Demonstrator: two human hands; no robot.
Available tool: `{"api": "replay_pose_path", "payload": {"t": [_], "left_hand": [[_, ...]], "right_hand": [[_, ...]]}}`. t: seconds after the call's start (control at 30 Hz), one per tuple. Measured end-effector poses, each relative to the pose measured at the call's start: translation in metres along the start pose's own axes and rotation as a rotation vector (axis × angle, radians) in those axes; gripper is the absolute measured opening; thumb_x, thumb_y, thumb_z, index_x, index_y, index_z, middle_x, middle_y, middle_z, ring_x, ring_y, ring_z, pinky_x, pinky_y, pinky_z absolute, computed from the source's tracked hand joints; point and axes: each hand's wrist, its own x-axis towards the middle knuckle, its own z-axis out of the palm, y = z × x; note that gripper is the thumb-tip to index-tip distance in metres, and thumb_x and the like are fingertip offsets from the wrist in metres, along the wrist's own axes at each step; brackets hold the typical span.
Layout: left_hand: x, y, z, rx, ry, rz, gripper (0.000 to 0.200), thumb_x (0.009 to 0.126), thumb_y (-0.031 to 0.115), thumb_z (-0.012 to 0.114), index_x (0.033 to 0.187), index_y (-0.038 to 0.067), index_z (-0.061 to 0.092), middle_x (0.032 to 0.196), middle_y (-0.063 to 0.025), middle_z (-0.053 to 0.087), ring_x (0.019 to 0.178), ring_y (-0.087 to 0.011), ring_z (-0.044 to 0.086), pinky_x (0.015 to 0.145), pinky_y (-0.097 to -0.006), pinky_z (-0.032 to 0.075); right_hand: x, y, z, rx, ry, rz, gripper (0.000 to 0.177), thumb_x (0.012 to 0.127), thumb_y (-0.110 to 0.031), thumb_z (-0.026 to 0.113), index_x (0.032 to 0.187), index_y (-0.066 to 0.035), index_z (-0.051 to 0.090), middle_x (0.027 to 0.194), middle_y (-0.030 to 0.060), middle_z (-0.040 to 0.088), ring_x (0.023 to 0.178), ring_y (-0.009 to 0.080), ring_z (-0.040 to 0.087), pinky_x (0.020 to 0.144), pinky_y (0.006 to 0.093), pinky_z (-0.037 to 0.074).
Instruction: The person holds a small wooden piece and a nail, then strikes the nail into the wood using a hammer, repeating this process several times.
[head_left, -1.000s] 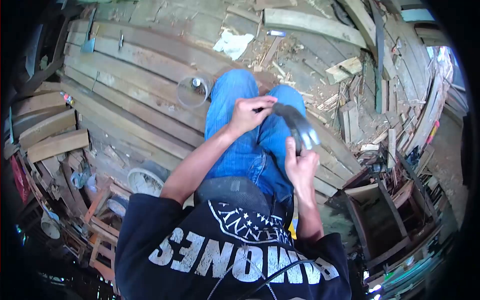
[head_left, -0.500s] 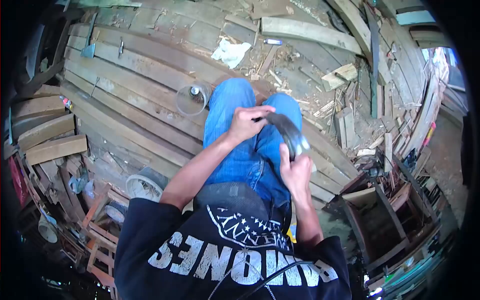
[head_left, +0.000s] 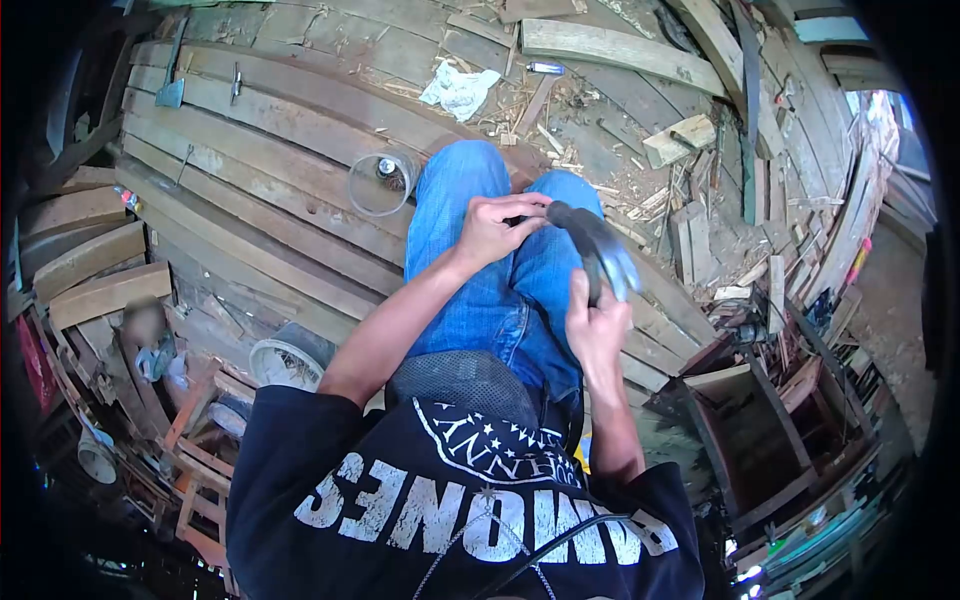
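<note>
My right hand (head_left: 598, 330) is wrapped round the handle of a claw hammer (head_left: 588, 238), whose dark head is blurred over my right knee. My left hand (head_left: 492, 232) reaches across between the knees with its fingertips pinched together, right beside the hammer's striking face. Whatever those fingertips hold, if anything, is too small to make out. Blue jeans (head_left: 450, 210) cover the legs under both hands. Left of the knees, a clear round container (head_left: 372, 207) with small dark items inside stands on the planks.
Long wooden planks (head_left: 270, 170) run across the floor. A hatchet-like tool (head_left: 171, 93) and a white cloth (head_left: 460, 90) lie on the far side. Wood offcuts (head_left: 680, 142) and chips are scattered at right. A bucket (head_left: 288, 362) stands near my left elbow, and a wooden frame (head_left: 760, 440) at lower right.
The hammer head has swung slightly to the right and turned at my right hand. My left hand stays nearly in place, its fingertips near the striking face.
</note>
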Motion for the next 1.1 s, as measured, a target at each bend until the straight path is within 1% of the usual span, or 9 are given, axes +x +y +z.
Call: {"api": "replay_pose_path", "payload": {"t": [0.13, 0.2, 0.37, 0.53, 0.6, 0.77, 0.87, 1.03, 1.1], "left_hand": [[0.008, 0.000, -0.002, 0.018, 0.002, 0.037, 0.019, 0.071, -0.004, 0.073, 0.089, 0.002, 0.073, 0.100, -0.0115, 0.071, 0.091, -0.0210, 0.070, 0.079, -0.0298, 0.056], [0.002, 0.005, -0.002, 0.008, 0.016, 0.020, 0.019, 0.071, -0.004, 0.073, 0.089, 0.001, 0.073, 0.099, -0.0113, 0.071, 0.090, -0.0208, 0.070, 0.078, -0.0297, 0.056], [0.003, -0.004, -0.001, 0.040, -0.013, 0.018, 0.018, 0.071, -0.002, 0.075, 0.089, 0.000, 0.072, 0.099, -0.0118, 0.071, 0.088, -0.0205, 0.071, 0.076, -0.0298, 0.057], [0.001, 0.001, -0.002, -0.031, 0.016, 0.010, 0.017, 0.072, -0.004, 0.072, 0.089, 0.000, 0.072, 0.099, -0.0114, 0.071, 0.090, -0.0205, 0.070, 0.079, -0.0299, 0.056], [0.004, -0.005, -0.004, 0.063, -0.034, 0.047, 0.018, 0.073, -0.005, 0.071, 0.090, 0.000, 0.072, 0.099, -0.0110, 0.071, 0.091, -0.0205, 0.070, 0.080, -0.0298, 0.056], [0.003, 0.004, -0.003, -0.030, 0.000, -0.026, 0.021, 0.072, -0.006, 0.071, 0.092, 0.001, 0.072, 0.100, -0.0107, 0.071, 0.093, -0.0204, 0.070, 0.081, -0.0293, 0.055], [0.003, -0.005, 0.000, -0.010, 0.005, 0.044, 0.021, 0.071, -0.005, 0.071, 0.091, 0.001, 0.072, 0.099, -0.0105, 0.072, 0.092, -0.0213, 0.070, 0.080, -0.0295, 0.056], [0.003, 0.002, -0.002, -0.013, 0.024, 0.002, 0.021, 0.070, -0.005, 0.070, 0.090, 0.000, 0.072, 0.100, -0.0104, 0.071, 0.092, -0.0215, 0.070, 0.079, -0.0297, 0.056], [0.001, -0.001, -0.003, 0.006, 0.012, 0.007, 0.021, 0.071, -0.005, 0.071, 0.091, 0.000, 0.072, 0.100, -0.0104, 0.071, 0.092, -0.0215, 0.070, 0.079, -0.0296, 0.056]], "right_hand": [[0.002, -0.010, -0.013, -0.157, -0.098, 0.004, 0.027, 0.088, -0.027, 0.066, 0.085, 0.000, 0.068, 0.048, 0.0128, 0.053, 0.041, 0.0221, 0.055, 0.046, 0.0374, 0.043], [0.004, -0.013, -0.009, 0.101, 0.042, -0.133, 0.024, 0.088, -0.024, 0.065, 0.089, 0.000, 0.068, 0.048, 0.0113, 0.052, 0.041, 0.0194, 0.053, 0.046, 0.0365, 0.043], [0.003, 0.005, 0.000, -0.204, -0.135, 0.062, 0.036, 0.088, -0.034, 0.065, 0.081, 0.000, 0.069, 0.051, 0.0205, 0.055, 0.045, 0.0356, 0.059, 0.047, 0.0443, 0.044], [-0.003, 0.005, 0.000, 0.150, -0.022, 0.036, 0.033, 0.087, -0.030, 0.066, 0.082, 0.003, 0.068, 0.052, 0.0198, 0.056, 0.045, 0.0301, 0.060, 0.048, 0.0421, 0.045], [0.003, 0.000, 0.003, -0.274, -0.145, 0.034, 0.023, 0.088, -0.021, 0.065, 0.086, 0.002, 0.066, 0.053, 0.0119, 0.056, 0.044, 0.0212, 0.055, 0.047, 0.0374, 0.044], [-0.004, -0.001, -0.004, 0.160, -0.033, 0.039, 0.035, 0.087, -0.031, 0.066, 0.078, 0.003, 0.067, 0.055, 0.0242, 0.055, 0.050, 0.0381, 0.061, 0.049, 0.0439, 0.045], [0.002, 0.011, 0.006, -0.266, -0.151, 0.120, 0.031, 0.088, -0.028, 0.066, 0.083, 0.002, 0.067, 0.055, 0.0200, 0.057, 0.046, 0.0293, 0.060, 0.047, 0.0409, 0.044], [0.002, -0.014, -0.007, 0.068, 0.000, -0.104, 0.028, 0.088, -0.026, 0.066, 0.085, 0.002, 0.066, 0.056, 0.0180, 0.058, 0.046, 0.0252, 0.059, 0.047, 0.0407, 0.044], [-0.001, -0.005, 0.001, -0.064, -0.087, 0.018, 0.029, 0.088, -0.026, 0.066, 0.081, 0.002, 0.066, 0.053, 0.0173, 0.056, 0.044, 0.0270, 0.059, 0.046, 0.0411, 0.044]]}}
